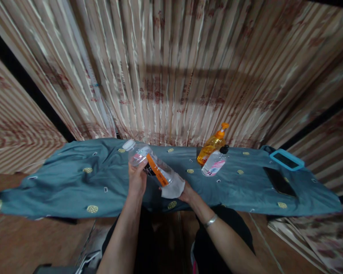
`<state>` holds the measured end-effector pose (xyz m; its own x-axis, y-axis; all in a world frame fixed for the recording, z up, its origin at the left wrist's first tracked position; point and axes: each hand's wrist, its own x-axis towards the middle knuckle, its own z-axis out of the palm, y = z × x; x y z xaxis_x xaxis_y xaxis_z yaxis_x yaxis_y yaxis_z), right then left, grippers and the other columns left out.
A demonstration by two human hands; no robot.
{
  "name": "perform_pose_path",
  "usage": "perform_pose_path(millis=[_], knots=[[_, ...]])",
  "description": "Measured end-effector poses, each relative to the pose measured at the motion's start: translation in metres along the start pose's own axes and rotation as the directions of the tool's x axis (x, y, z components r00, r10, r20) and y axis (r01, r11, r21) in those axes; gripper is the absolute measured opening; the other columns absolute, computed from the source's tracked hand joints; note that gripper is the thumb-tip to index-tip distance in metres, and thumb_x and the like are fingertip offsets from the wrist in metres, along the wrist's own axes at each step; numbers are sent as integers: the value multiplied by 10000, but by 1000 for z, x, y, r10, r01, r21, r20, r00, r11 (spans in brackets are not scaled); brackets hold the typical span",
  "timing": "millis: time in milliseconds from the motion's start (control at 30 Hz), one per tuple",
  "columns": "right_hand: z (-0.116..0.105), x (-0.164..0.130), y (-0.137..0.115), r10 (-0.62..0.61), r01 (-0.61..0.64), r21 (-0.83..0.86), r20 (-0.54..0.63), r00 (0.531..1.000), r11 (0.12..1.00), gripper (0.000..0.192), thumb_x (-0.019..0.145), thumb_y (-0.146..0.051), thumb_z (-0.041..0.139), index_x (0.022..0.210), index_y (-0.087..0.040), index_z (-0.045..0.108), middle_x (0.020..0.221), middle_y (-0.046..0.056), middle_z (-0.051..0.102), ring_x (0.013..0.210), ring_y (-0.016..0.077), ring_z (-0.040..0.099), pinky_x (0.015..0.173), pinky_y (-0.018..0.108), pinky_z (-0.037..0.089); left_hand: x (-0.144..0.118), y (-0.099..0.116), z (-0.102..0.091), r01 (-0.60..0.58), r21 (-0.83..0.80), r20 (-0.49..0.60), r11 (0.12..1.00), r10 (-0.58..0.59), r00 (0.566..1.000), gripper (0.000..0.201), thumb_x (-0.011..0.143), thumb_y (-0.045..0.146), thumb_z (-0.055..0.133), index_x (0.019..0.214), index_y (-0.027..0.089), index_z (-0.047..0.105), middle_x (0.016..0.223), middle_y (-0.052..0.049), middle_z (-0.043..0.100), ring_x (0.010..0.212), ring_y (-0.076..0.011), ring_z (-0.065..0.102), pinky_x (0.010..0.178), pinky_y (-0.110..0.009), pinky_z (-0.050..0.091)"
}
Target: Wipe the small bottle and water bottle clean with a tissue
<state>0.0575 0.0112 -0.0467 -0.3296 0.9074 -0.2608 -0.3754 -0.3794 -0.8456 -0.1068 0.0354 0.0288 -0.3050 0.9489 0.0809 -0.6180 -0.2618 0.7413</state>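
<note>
A clear plastic bottle [166,172] with a white cap and an orange and black label is held tilted above the cloth, cap end to the upper left. My left hand [137,177] is closed around it near the shoulder. At the bottle's base, my right hand [185,192] presses a white cloth or tissue [173,187] against it; that hand's fingers are mostly hidden behind the white piece. Right of the bottle stand an orange pump bottle [211,149] and a clear bottle with a black cap [215,163].
A teal cloth with yellow pineapple prints [74,182] covers the long narrow table. Toward the right end lie a dark phone-like slab [279,181] and a light-blue framed device [287,159]. Pleated curtains [171,76] hang close behind, with dark poles at both sides.
</note>
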Motion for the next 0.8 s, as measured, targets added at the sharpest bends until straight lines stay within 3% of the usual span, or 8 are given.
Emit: perform_pose_path(millis=[100,167,267,433,500,600,667,800], knots=[[-23,2,-6,-51,23,-202,-135,990,979,490,823,-588,442,961,-163,641,909,119,701,942,259,670,848,428,541,13,7,-14,-130,58,-64,990,134,989,476,550,295,829,927,220,549,850,56,627,811,-113,613,866,-277,443],[-47,3,-20,-218,94,-394,-284,934,914,538,816,-639,424,929,-159,639,876,118,696,973,263,658,854,406,536,23,11,-24,-222,159,-114,962,241,964,529,538,300,835,966,225,534,879,51,605,827,-110,602,875,-270,443],[-80,4,-40,-390,136,-555,-369,843,821,575,834,-657,415,1024,-159,628,1058,119,672,1140,261,579,988,395,459,37,12,-34,-322,441,-70,838,390,918,664,528,332,842,1092,235,506,1048,1,594,954,-148,594,926,-298,442],[-100,6,-19,-614,-47,-941,-256,747,335,586,833,-469,555,1315,-138,513,1419,181,444,1355,328,360,1124,517,266,49,-1,-42,-311,683,68,661,366,928,817,554,372,823,1253,210,432,1244,-78,536,1145,-224,552,1035,-357,405],[-103,9,-1,-637,-136,-977,-208,743,162,598,830,-402,584,1356,-139,480,1443,193,411,1363,363,328,1104,563,270,50,-7,-45,-311,697,93,646,349,932,863,580,369,813,1314,215,387,1324,-99,495,1232,-240,509,1087,-368,367],[-112,12,15,-663,-213,-972,-93,743,-103,477,896,-281,471,1341,-112,496,1427,185,432,1352,331,343,1102,506,304,52,-10,-53,-324,705,134,631,330,934,966,567,350,832,1376,217,322,1383,-118,457,1290,-263,472,1122,-400,338],[-118,15,16,-667,-211,-968,-67,742,-137,432,913,-211,395,1302,-76,526,1401,184,458,1345,295,354,1120,450,295,52,-10,-58,-324,718,147,616,320,936,1005,565,323,834,1402,217,288,1408,-125,438,1313,-272,453,1137,-416,322],[-119,31,4,-676,-241,-967,-123,726,-82,426,904,-145,326,1240,-18,555,1342,218,493,1319,286,379,1126,429,281,52,-10,-62,-319,735,157,599,307,939,995,600,261,798,1430,222,251,1445,-128,409,1358,-270,409,1157,-404,294]])
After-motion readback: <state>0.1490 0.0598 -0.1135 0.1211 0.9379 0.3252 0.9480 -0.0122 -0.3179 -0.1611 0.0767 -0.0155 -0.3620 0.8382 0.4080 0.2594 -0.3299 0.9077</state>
